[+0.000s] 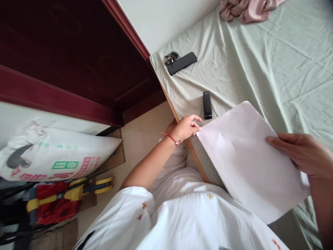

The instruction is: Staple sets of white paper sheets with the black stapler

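A blank white sheet of paper [249, 163] is held up at a slant over the edge of the bed. My left hand [186, 129], with a red string bracelet at the wrist, is closed in a pinch at the sheet's left corner. On the opposite side, my right hand [304, 152] grips the right edge, its thumb on top and the fingers mostly hidden beneath. Just beyond the left corner, a small black object like a stapler [207, 105] lies on the pale green bedsheet [234, 69].
Farther back on the bed lie a long black case [182, 63] and a bunch of keys [171, 57]. Pink cloth [249, 10] is bunched at the far side. Left, on the floor, are a full white sack [59, 152] and a red-and-yellow wheeled thing [59, 199], near a dark red door [73, 45].
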Demonstrator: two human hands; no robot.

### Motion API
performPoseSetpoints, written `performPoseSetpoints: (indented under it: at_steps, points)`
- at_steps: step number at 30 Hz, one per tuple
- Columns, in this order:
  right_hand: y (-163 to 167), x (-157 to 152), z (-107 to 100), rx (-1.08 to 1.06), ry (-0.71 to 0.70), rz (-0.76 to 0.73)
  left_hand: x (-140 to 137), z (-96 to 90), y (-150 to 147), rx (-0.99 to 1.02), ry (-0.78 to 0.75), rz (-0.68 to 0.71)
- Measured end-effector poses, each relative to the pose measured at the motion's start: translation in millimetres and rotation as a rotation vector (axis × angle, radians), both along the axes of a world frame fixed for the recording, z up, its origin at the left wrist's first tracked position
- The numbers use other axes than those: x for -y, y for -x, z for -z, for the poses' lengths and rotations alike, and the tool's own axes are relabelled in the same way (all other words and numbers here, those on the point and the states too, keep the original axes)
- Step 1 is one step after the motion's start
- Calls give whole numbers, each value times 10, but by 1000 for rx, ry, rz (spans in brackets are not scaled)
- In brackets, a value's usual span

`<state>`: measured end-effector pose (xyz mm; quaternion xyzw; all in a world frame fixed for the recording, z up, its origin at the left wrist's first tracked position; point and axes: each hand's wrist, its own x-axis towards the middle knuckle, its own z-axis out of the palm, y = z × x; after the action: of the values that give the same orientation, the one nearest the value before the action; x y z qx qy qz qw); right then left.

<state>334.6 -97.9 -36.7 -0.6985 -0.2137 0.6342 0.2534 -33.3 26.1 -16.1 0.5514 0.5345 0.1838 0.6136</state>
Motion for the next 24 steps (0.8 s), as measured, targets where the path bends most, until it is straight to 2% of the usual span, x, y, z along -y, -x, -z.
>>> performPoseSetpoints:
  at_steps: [3,7,13,20,22,24]
  points:
    - [46,-32,35,-17,46,69,-24,-9,-83,-50,-47,-70]
    - [165,-84,-69,73,54,95,-105,56,-176,-101,-92,-148]
    - [294,-115,-189,98,73,194,-231,200,-228,-199,-184,-156]
    - [324,-77,-173,155,27,305,-305,307,-253,-291,-419,-127]
    - [311,-29,-122,176,-3,303,-278,321,-231,-316,-545,-114]
    - [293,27,-52,213,-74,267,-234,326,-196,-331,-743,-75]
